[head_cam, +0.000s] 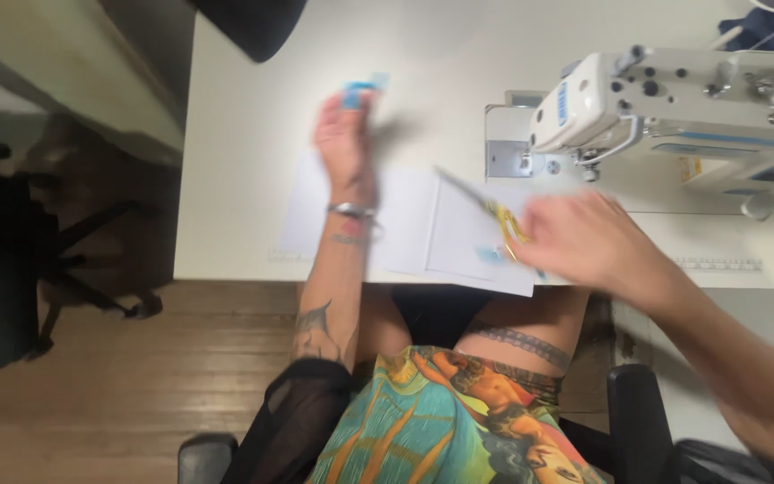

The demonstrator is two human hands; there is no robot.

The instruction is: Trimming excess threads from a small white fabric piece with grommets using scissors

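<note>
My left hand (344, 139) reaches forward over the white table (244, 161) and pinches a small blue piece (357, 92) at its fingertips. Its wrist carries a metal bracelet. My right hand (589, 237) is blurred and grips scissors (481, 202) with yellow handles, blades pointing up-left over white sheets (405, 224) that lie at the table's front edge. A small blue scrap (487, 255) lies on the sheets just beside the right hand.
A white sewing machine (674, 108) stands at the right of the table. A dark object (257, 22) sits at the table's far edge. A black office chair (11, 260) is on the wooden floor to the left. My own chair's armrests show below.
</note>
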